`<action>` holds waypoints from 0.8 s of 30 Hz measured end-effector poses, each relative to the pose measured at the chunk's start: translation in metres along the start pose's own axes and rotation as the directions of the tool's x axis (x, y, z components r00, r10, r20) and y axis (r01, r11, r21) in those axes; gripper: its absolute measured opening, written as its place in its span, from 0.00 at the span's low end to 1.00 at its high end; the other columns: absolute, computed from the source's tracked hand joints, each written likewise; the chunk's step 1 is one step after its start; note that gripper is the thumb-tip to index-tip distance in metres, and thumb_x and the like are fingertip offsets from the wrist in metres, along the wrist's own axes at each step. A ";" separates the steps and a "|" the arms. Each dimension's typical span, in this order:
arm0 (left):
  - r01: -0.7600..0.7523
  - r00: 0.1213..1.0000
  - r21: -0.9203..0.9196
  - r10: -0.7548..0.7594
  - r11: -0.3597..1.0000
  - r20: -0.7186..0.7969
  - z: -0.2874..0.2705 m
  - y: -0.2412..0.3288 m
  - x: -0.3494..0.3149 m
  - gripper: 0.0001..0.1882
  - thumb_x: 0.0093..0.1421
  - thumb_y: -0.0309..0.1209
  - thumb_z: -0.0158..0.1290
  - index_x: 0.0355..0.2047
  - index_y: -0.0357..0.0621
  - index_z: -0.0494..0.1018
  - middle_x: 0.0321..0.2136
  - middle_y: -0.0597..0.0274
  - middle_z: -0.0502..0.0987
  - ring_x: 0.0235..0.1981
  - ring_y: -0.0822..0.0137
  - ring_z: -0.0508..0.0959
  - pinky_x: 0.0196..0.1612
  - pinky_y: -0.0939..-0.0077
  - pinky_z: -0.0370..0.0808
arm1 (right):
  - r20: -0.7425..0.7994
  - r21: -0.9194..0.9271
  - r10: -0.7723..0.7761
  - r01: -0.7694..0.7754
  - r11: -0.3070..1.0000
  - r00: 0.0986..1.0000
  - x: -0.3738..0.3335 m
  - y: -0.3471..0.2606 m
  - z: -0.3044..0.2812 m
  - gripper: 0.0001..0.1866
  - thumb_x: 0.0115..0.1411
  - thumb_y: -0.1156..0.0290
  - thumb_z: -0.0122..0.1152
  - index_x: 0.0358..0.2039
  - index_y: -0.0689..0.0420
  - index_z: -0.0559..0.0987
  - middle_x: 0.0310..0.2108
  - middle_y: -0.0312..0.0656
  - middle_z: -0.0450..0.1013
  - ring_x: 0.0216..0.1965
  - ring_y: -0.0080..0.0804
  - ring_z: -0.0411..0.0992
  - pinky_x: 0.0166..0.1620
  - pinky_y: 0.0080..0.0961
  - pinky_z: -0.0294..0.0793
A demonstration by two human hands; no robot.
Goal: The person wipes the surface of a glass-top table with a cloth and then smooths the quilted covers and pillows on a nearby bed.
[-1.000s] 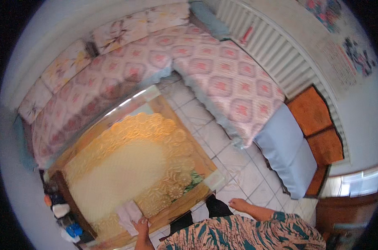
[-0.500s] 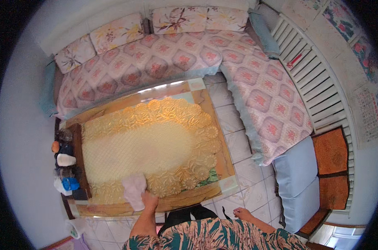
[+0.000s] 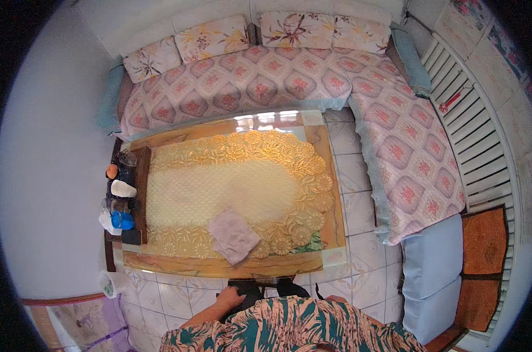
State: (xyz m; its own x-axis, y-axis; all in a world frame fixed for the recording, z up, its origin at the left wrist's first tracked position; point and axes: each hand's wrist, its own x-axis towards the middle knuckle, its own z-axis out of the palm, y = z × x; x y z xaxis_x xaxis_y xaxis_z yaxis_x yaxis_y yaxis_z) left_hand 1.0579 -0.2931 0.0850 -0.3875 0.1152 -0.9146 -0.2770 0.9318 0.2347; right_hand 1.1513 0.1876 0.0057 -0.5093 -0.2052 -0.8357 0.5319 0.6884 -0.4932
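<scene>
A pale pink cloth [image 3: 235, 236] lies spread flat on the near part of the table, over the gold lace-patterned table cover [image 3: 178, 190]. My left hand [image 3: 231, 297] is off the cloth, just short of the table's near edge, in front of my dark trousers. It holds nothing, and its fingers look loosely extended. Low at my right side, my right hand [image 3: 336, 298] shows only in part beside the patterned shirt. Its fingers are hidden.
A dark wooden tray [image 3: 141, 199] at the table's left end carries a white cup [image 3: 123, 189], a blue item [image 3: 122, 220] and an orange round item [image 3: 111, 171]. An L-shaped sofa [image 3: 266, 85] borders the far and right sides. A white bin [image 3: 110, 284] stands at lower left.
My left hand has let go of the cloth and drawn back from the table. The cloth now lies flatter and farther right along the cover. My right hand has lowered, and the view has shifted.
</scene>
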 end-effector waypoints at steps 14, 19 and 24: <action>0.199 0.980 0.175 -0.195 0.964 -0.039 -0.039 -0.066 -0.016 0.28 0.54 0.47 0.54 0.46 0.34 0.71 0.47 0.39 0.72 0.49 0.42 0.73 0.51 0.53 0.72 | -0.159 0.241 0.134 -0.093 0.966 0.978 0.014 -0.057 0.020 0.23 0.58 0.50 0.53 0.42 0.56 0.79 0.31 0.44 0.78 0.36 0.38 0.77 0.42 0.33 0.74; 0.136 0.991 0.159 -0.137 0.978 -0.009 -0.032 -0.138 0.015 0.27 0.54 0.47 0.54 0.43 0.34 0.73 0.44 0.39 0.74 0.46 0.43 0.75 0.49 0.53 0.73 | -0.199 0.302 0.211 -0.144 0.942 0.957 0.018 -0.081 0.058 0.23 0.58 0.49 0.53 0.41 0.56 0.79 0.32 0.44 0.78 0.37 0.39 0.76 0.42 0.34 0.74; 0.063 0.998 0.127 -0.066 0.990 0.022 -0.006 -0.219 0.040 0.26 0.54 0.47 0.54 0.40 0.33 0.74 0.40 0.39 0.75 0.44 0.43 0.76 0.47 0.53 0.74 | -0.226 0.322 0.260 -0.180 0.929 0.939 0.013 -0.105 0.100 0.23 0.58 0.49 0.52 0.41 0.55 0.79 0.32 0.45 0.77 0.37 0.40 0.76 0.42 0.34 0.74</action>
State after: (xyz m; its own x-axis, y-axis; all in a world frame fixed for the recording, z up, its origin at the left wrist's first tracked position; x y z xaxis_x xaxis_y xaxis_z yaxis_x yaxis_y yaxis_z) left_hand 1.0973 -0.4944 -0.0011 -0.3488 0.0610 -0.9352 -0.1870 0.9733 0.1333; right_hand 1.1562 0.0432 0.0224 -0.4924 0.1436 -0.8585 0.8041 0.4527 -0.3854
